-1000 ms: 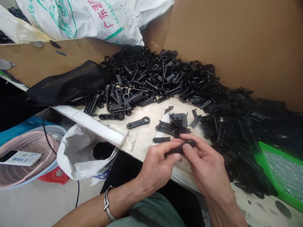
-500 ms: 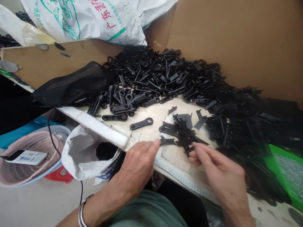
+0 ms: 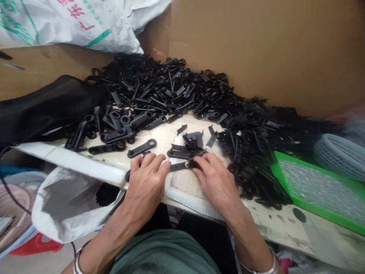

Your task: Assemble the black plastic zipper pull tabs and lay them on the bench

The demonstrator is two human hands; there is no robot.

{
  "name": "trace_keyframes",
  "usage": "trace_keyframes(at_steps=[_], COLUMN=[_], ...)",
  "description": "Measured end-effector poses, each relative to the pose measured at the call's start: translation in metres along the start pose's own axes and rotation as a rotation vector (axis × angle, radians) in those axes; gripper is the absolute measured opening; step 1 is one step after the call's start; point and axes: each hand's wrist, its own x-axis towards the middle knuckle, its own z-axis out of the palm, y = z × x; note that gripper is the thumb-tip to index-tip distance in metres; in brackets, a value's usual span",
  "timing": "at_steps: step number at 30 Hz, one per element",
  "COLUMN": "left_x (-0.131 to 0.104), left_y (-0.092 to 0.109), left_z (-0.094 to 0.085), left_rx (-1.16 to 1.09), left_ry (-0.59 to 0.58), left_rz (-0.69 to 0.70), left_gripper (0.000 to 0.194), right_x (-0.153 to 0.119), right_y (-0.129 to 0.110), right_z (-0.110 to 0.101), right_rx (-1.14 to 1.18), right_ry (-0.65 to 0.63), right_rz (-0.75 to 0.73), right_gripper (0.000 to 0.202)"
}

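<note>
My left hand (image 3: 148, 180) is at the table's front edge, its fingers curled down over a black plastic lever (image 3: 128, 176) whose end shows beside them. My right hand (image 3: 218, 180) has thumb and fingers pinched at a small dark plastic piece (image 3: 194, 163); the fingertips partly hide it. Between the hands lies a flat black strip (image 3: 178, 166). Just beyond them is a small cluster of flat black plates (image 3: 196, 137) and a lever (image 3: 178, 153). One black lever with a ring end (image 3: 142, 148) lies by itself ahead of my left hand.
A large heap of black levers (image 3: 171, 87) spreads against the cardboard wall (image 3: 256, 49). At right stands a green tray (image 3: 281, 169) of small shiny pieces, with a grey-blue basket (image 3: 339, 156) behind. An open white sack (image 3: 62, 205) hangs front left; a black mesh bag (image 3: 57, 102) lies left.
The view has swung right, bringing more of the green tray and the basket in. My left hand has moved onto a lever; my right hand has moved closer to it, still pinching.
</note>
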Motion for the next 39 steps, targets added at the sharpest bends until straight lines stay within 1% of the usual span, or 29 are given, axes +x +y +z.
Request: trace_keyframes(at_steps=[2, 3, 5, 6, 8, 9, 10, 12, 15, 18, 19, 23, 24, 26, 28, 29, 32, 34, 37, 38, 39], left_x=[0.006, 0.011, 0.023, 0.03, 0.046, 0.055, 0.063, 0.08, 0.101, 0.114, 0.117, 0.125, 0.126, 0.126, 0.124, 0.122, 0.11, 0.098, 0.077, 0.07, 0.062], left_y=[0.008, 0.013, 0.027, 0.036, 0.057, 0.068, 0.08, 0.103, 0.128, 0.141, 0.143, 0.142, 0.14, 0.134, 0.127, 0.123, 0.111, 0.105, 0.097, 0.094, 0.089], left_z=[0.006, 0.008, 0.013, 0.015, 0.019, 0.021, 0.023, 0.027, 0.034, 0.042, 0.044, 0.05, 0.05, 0.047, 0.041, 0.037, 0.024, 0.018, 0.019, 0.02, 0.021], left_rx=[-0.127, -0.193, -0.318, -0.371, -0.448, -0.472, -0.49, -0.506, -0.509, -0.531, -0.551, -0.702, -0.762, -0.907, -1.082, -1.175, -1.412, -1.555, -1.849, -1.936, -1.993], left_ry=[0.009, 0.017, 0.012, -0.013, -0.111, -0.174, -0.234, -0.325, -0.357, -0.363, -0.367, -0.372, -0.373, -0.38, -0.395, -0.403, -0.414, -0.392, -0.286, -0.245, -0.211], left_rz=[0.068, 0.09, 0.117, 0.127, 0.145, 0.146, 0.137, 0.104, 0.075, 0.057, 0.046, -0.03, -0.055, -0.119, -0.215, -0.277, -0.459, -0.593, -0.812, -0.851, -0.849], left_gripper=[0.022, 0.021, 0.02, 0.02, 0.021, 0.022, 0.024, 0.025, 0.02, 0.012, 0.012, 0.025, 0.024, 0.015, 0.005, 0.003, 0.005, 0.006, 0.013, 0.018, 0.024], right_x=[0.002, 0.002, -0.001, -0.004, -0.014, -0.02, -0.027, -0.042, -0.062, -0.074, -0.075, -0.076, -0.076, -0.076, -0.076, -0.077, -0.078, -0.076, -0.07, -0.067, -0.064], right_y=[0.0, 0.001, 0.005, 0.008, 0.018, 0.024, 0.031, 0.045, 0.062, 0.071, 0.072, 0.073, 0.073, 0.07, 0.064, 0.06, 0.043, 0.031, 0.019, 0.018, 0.018], right_z=[0.0, -0.003, -0.014, -0.021, -0.039, -0.048, -0.057, -0.071, -0.081, -0.083, -0.083, -0.084, -0.084, -0.084, -0.082, -0.079, -0.065, -0.053, -0.038, -0.034, -0.033], right_rx=[0.01, 0.026, 0.121, 0.199, 0.376, 0.455, 0.527, 0.718, 1.052, 1.228, 1.262, 1.366, 1.381, 1.383, 1.334, 1.291, 1.176, 1.178, 1.212, 1.201, 1.181], right_ry=[0.062, 0.118, 0.294, 0.404, 0.614, 0.691, 0.741, 0.778, 0.71, 0.628, 0.614, 0.581, 0.579, 0.58, 0.597, 0.608, 0.587, 0.499, 0.354, 0.325, 0.306], right_rz=[0.014, 0.028, 0.079, 0.123, 0.277, 0.377, 0.476, 0.637, 0.759, 0.836, 0.848, 0.871, 0.878, 0.889, 0.892, 0.892, 0.873, 0.834, 0.755, 0.739, 0.731], right_gripper=[0.015, 0.015, 0.018, 0.018, 0.019, 0.021, 0.023, 0.025, 0.023, 0.026, 0.026, 0.025, 0.026, 0.029, 0.031, 0.031, 0.029, 0.032, 0.039, 0.041, 0.041])
